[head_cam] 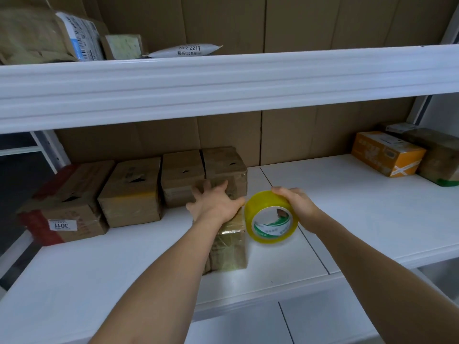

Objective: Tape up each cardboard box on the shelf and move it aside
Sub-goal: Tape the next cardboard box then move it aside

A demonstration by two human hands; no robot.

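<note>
1. Cardboard box (229,240), small, brown and glossy with tape, is sitting near the front of the white shelf (347,194), ahead of a row of four brown boxes (131,192).
2. Left hand (214,203) is pressing on its top, fingers spread flat.
3. Right hand (294,203) is gripping the yellow tape roll (270,217) just beside the box.
4. Risk, judging from here: the light box could be sliding or tipping under an off-centre push, knocking into the row.
</note>
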